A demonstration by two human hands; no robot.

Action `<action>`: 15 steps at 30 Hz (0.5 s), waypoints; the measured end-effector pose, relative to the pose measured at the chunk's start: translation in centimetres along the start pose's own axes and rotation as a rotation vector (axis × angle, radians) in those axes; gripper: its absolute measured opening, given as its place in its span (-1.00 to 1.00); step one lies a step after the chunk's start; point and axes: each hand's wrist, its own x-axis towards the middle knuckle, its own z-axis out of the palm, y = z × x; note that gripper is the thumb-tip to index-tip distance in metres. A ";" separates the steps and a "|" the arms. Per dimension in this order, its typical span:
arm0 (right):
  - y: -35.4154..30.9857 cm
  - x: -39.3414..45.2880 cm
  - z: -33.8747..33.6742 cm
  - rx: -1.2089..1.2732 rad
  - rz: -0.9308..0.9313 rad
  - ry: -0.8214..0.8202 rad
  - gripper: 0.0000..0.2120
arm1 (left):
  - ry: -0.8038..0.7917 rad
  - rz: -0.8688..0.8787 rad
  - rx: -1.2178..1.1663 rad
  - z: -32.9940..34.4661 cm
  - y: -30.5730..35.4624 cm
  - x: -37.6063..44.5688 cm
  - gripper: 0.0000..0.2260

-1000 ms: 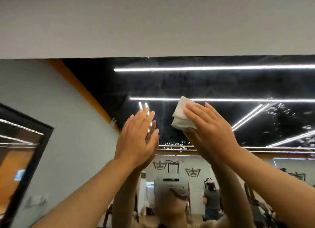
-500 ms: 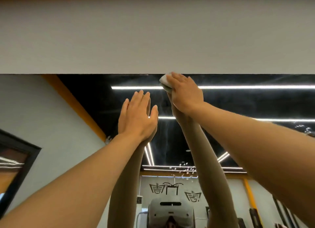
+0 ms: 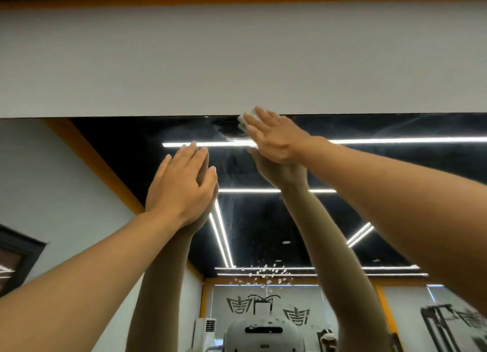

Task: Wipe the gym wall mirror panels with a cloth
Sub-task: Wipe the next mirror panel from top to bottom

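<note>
My right hand presses the cloth with straight fingers against the mirror, at its top edge; my left hand rests flat. Droplets lower down remain unwiped.

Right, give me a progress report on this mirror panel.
Done: little that I can confirm; a fresh streak runs beside the cloth near the mirror top edge. In hand: the right hand presses the cloth flat against the glass there, while the left hand rests open on it lower down. Left: the droplets further down and the hazy smears around mid-panel.
</note>
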 end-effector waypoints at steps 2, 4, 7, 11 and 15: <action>4.0 -2.0 -0.4 0.003 0.060 0.009 -0.49 | -0.014 0.002 0.003 -0.1 0.1 -0.1 -0.38; 8.4 -4.2 -1.0 0.006 0.157 0.025 -0.45 | -0.011 0.001 0.001 -0.2 0.2 -0.1 -0.34; 14.6 -7.5 -1.7 0.001 0.352 0.052 -0.42 | -0.002 0.010 0.001 -0.1 0.2 -0.1 -0.34; 17.5 -9.5 -2.2 0.024 0.477 0.091 -0.44 | -0.002 0.018 0.032 0.1 0.0 0.0 -0.34; 16.4 -9.1 -1.6 0.026 0.468 0.162 -0.45 | -0.019 0.090 0.051 0.4 -0.2 0.0 -0.32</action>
